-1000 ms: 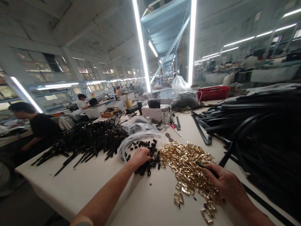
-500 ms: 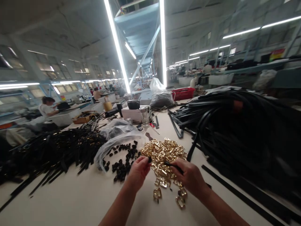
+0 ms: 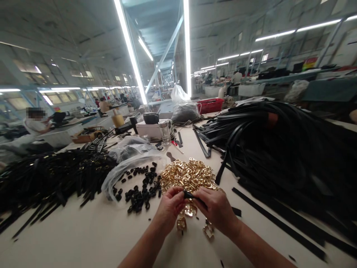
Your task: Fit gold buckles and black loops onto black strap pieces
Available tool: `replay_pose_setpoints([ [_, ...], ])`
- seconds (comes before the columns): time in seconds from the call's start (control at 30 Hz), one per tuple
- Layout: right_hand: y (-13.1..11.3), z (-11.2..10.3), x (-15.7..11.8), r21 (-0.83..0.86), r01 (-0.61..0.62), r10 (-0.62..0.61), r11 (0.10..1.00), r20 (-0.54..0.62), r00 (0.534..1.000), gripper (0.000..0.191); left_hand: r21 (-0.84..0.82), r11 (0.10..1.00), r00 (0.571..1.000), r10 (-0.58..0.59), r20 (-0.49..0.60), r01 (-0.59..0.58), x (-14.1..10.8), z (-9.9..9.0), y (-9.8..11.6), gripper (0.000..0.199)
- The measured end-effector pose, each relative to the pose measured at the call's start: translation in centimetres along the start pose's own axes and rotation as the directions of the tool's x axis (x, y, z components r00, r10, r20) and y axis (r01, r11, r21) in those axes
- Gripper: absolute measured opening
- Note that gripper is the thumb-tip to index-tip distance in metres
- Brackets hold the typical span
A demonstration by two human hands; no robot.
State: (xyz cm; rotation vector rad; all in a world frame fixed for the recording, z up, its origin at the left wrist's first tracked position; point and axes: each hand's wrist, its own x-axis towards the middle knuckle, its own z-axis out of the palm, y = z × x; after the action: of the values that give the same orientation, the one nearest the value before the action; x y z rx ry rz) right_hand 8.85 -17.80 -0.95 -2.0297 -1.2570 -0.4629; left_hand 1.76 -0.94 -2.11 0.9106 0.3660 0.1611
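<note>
1. Head view: left hand [image 3: 168, 207] and right hand [image 3: 219, 209] pinched tight on black strap [image 3: 192, 195], over gold buckles [image 3: 186, 172].
2. Gold-flecked strap pile [image 3: 61, 173]: probably done.
3. Black loops [image 3: 138, 200], gold buckles, bulk strap heap [image 3: 281, 160]: apparently remaining.

One left hand [image 3: 169, 208], one right hand [image 3: 216, 208]. One glass jar [image 3: 165, 134], one dark mug [image 3: 151, 118], one red basket [image 3: 210, 106], two black strap heaps [image 3: 267, 152]. Gold buckles [image 3: 188, 174], black loops [image 3: 138, 199]: dozens each, exact count unclear.
</note>
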Motion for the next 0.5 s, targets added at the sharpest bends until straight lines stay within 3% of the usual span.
replay_pose_setpoints([
  [0.2, 0.4, 0.4, -0.1, -0.046, 0.074, -0.07, 0.996, 0.085, 0.994, 0.035, 0.206, 0.974, 0.992, 0.071, 0.1, -0.091, -0.3, 0.2, 0.3, 0.032],
  [0.37, 1.6, 1.5, -0.6, 0.035, 0.04, -0.043, 0.999, 0.066, 0.997, 0.026, 0.192, 0.975, 0.99, 0.092, 0.103, -0.11, -0.7, 0.7, 0.8, 0.037],
  [0.5, 3.7, 3.0, -1.5, 0.013, 0.0, -0.001, 1.0, 0.048, 0.999, 0.05, 0.181, 0.98, 0.993, 0.059, 0.105, -0.078, -0.4, 0.6, -0.1, 0.044],
])
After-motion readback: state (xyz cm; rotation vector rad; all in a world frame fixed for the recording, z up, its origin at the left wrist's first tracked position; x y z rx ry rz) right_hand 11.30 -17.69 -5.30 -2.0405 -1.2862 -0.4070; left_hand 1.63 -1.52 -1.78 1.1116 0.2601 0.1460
